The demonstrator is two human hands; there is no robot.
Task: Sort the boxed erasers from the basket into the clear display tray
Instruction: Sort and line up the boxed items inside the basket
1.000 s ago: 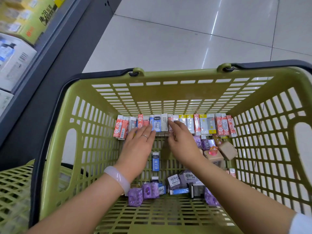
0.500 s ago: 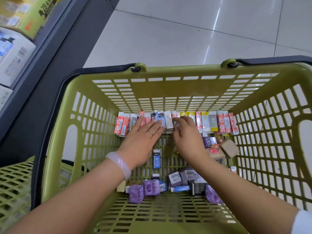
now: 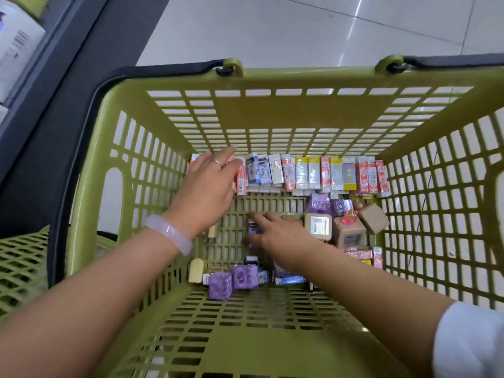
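Note:
A green basket (image 3: 300, 77) fills the view. Along its far wall stands a row of boxed erasers (image 3: 313, 173) in red, blue, white and yellow; the low clear tray (image 3: 297, 191) under them barely shows. My left hand (image 3: 207, 186) rests with straight fingers on the row's left end, hiding the boxes there. My right hand (image 3: 281, 236) lies lower, in the middle of the basket floor. Its spread fingers touch a loose blue eraser box (image 3: 252, 227), mostly hidden and blurred.
Purple cube boxes (image 3: 234, 279), cream bare erasers (image 3: 195, 270) and blue boxes lie near the front. Brown boxes (image 3: 349, 233) and red eraser boxes (image 3: 360, 253) sit at the right. A second green basket (image 3: 21, 263) and a shelf (image 3: 16, 45) are on the left.
My right hand has left the row and dropped back to the blue box on the basket floor. My left hand has slid left along the row.

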